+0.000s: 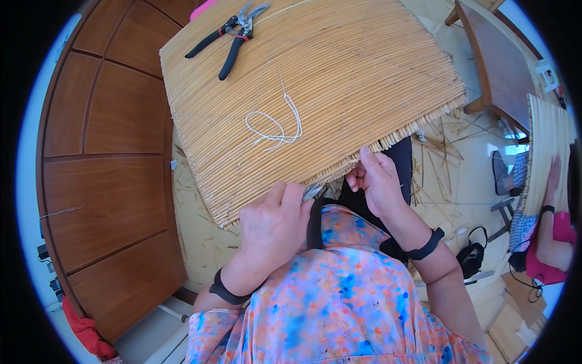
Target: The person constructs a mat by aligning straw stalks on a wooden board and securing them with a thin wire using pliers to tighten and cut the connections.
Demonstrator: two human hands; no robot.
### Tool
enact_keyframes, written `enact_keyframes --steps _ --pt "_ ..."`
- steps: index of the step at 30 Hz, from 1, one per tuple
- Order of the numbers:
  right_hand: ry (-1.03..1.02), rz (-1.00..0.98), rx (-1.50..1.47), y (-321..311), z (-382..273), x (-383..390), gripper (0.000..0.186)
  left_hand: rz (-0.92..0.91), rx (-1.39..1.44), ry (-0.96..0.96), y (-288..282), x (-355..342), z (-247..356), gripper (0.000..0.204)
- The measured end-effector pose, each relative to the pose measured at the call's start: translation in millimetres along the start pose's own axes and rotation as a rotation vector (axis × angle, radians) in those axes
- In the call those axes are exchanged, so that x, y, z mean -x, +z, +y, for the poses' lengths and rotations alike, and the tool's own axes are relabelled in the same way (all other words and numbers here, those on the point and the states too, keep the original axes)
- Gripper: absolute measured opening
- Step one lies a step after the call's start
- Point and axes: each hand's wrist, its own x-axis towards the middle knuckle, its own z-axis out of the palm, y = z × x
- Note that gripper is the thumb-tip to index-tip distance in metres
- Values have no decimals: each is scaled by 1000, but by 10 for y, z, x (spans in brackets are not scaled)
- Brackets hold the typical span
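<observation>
A stiff mat of thin straw-coloured stalks [339, 73] lies before me, its near edge ragged with stalk ends. My left hand [273, 221] is closed at that edge around a tool with a grey metal blade [313, 191]; the blade points toward the stalk ends, and a black part below the fingers may be its handle. To the right, my right hand [377, 181] pinches the mat's edge, thumb on top and fingers curled beneath. A loop of white string [280, 130] rests on the mat. Farther off lie pruning shears [233, 36] with black handles, blades spread.
Brown wooden cabinet panels [115, 176] stand along the left. Broken stalks [439, 164] litter the tiled floor. At the right are a wooden table [494, 60], a black bag [473, 258] and another person's arm [548, 194] on a second mat [539, 151].
</observation>
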Motion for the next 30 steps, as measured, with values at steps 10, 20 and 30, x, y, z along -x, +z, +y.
enact_keyframes --steps 10,20,30 --pt "52 -13 5 17 -4 9 42 -27 11 -18 22 -36 8 16" --pt "49 -28 38 27 -28 20 42 59 47 45 60 4 -85 15" --pt "63 -16 29 24 -53 19 42 34 -19 65 -10 -24 56 16"
